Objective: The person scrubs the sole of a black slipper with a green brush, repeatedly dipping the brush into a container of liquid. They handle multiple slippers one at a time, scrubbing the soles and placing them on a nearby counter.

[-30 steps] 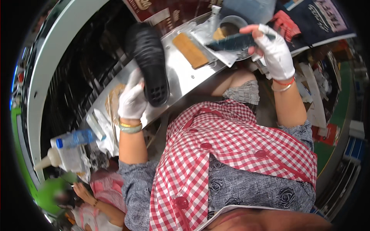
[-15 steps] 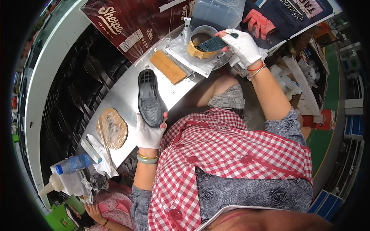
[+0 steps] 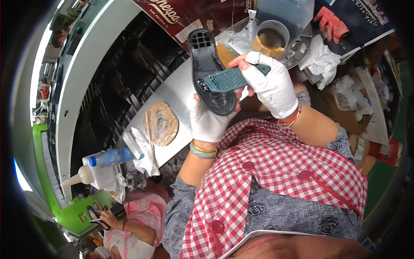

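Metal bench (image 3: 179, 93) beyond; left hand (image 3: 210, 124) grasps sole (image 3: 205, 60), right hand (image 3: 272, 88) pinches green strip (image 3: 228, 80). Sole could tip if strip presses off-centre; left grip half hidden, probably firm.

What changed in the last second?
The right hand brought the dark-green textured strip from the translucent round cup leftward and bodyward, over the gridded black shoe sole. The left hand swung the sole's gridded end from near the body to the far side. Nothing was newly grasped or released. The cup and tan oval disc stayed put.
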Available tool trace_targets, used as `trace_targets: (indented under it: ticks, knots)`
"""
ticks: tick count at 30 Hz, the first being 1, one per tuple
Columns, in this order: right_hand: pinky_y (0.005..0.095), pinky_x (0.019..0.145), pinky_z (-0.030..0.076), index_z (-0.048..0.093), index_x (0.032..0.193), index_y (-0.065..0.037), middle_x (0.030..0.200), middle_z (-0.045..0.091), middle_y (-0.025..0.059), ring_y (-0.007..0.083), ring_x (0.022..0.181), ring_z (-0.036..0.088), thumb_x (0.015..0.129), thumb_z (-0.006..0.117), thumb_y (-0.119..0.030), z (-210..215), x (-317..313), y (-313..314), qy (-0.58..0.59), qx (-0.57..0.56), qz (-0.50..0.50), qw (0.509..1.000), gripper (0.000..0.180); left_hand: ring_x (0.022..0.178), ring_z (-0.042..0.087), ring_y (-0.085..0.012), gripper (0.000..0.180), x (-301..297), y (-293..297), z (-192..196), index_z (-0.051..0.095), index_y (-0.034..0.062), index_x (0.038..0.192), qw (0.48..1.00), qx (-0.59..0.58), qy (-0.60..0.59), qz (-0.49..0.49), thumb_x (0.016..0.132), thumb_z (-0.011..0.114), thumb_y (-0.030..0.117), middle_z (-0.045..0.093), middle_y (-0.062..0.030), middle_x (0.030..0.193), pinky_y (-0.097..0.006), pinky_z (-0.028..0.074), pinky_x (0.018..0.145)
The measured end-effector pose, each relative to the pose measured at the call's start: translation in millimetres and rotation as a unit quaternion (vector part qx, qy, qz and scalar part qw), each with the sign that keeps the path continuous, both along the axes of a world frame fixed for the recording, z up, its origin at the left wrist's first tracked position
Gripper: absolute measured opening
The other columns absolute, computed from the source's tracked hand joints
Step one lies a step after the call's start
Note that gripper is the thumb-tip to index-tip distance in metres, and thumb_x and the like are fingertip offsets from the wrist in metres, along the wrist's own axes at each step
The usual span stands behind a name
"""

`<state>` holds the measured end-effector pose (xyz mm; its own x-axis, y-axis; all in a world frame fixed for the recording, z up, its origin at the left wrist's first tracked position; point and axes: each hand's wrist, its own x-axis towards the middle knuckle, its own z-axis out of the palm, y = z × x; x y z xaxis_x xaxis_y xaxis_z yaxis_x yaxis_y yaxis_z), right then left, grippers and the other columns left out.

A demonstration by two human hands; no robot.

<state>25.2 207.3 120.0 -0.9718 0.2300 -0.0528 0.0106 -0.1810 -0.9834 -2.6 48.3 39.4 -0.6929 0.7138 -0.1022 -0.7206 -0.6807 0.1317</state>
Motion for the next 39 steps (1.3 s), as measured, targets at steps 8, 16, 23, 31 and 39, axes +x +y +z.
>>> trace_targets:
  ticks: [8,16,23,31,39]
  knots:
    - [0.0176,0.047,0.046,0.062,0.095,0.0,0.075,0.061,0.0038,0.0062,0.057,0.057,0.092,0.053,-0.016,-4,-3,-2,0.008,0.01,-0.021,1.0,0.018,0.106,0.053,-0.0405,0.07,11,2,-1,0.035,0.0005,0.131,0.997,-0.05,0.05,0.013,0.083,0.061,0.043,0.047,-0.0191,0.122,-0.049,0.052,0.082]
    - [0.0177,0.053,0.045,0.063,0.092,-0.001,0.072,0.061,0.0015,0.0048,0.059,0.056,0.09,0.055,-0.014,9,-22,13,0.102,0.106,-0.076,0.986,0.016,0.11,0.052,-0.043,0.075,17,-5,-1,0.036,0.0043,0.133,0.988,-0.116,0.101,-0.008,0.078,0.065,0.047,0.049,-0.0185,0.125,-0.045,0.05,0.086]
    - [0.0159,0.051,0.042,0.064,0.09,-0.002,0.072,0.061,0.0013,0.0041,0.057,0.055,0.091,0.052,-0.015,12,-33,22,0.103,0.078,-0.043,0.991,0.017,0.108,0.053,-0.0422,0.075,20,-7,-2,0.037,0.0043,0.132,0.986,-0.127,0.108,-0.012,0.077,0.065,0.047,0.05,-0.0179,0.124,-0.046,0.051,0.084]
    - [0.0162,0.046,0.043,0.063,0.088,0.001,0.072,0.06,0.0029,0.0067,0.054,0.057,0.091,0.052,-0.012,1,3,-2,-0.013,0.044,0.02,0.999,0.017,0.099,0.057,-0.036,0.069,13,-4,-10,0.04,0.0049,0.13,0.989,-0.128,0.077,0.022,0.082,0.056,0.053,0.055,-0.0163,0.113,-0.043,0.052,0.076]
    - [0.0184,0.056,0.049,0.063,0.091,0.002,0.085,0.061,0.0028,0.0067,0.07,0.057,0.09,0.054,-0.014,-19,17,-9,-0.036,0.014,0.136,0.99,0.018,0.102,0.057,-0.0284,0.07,13,-13,-12,0.045,0.007,0.125,0.982,-0.185,-0.009,0.045,0.083,0.045,0.063,0.055,-0.0133,0.118,-0.043,0.051,0.079]
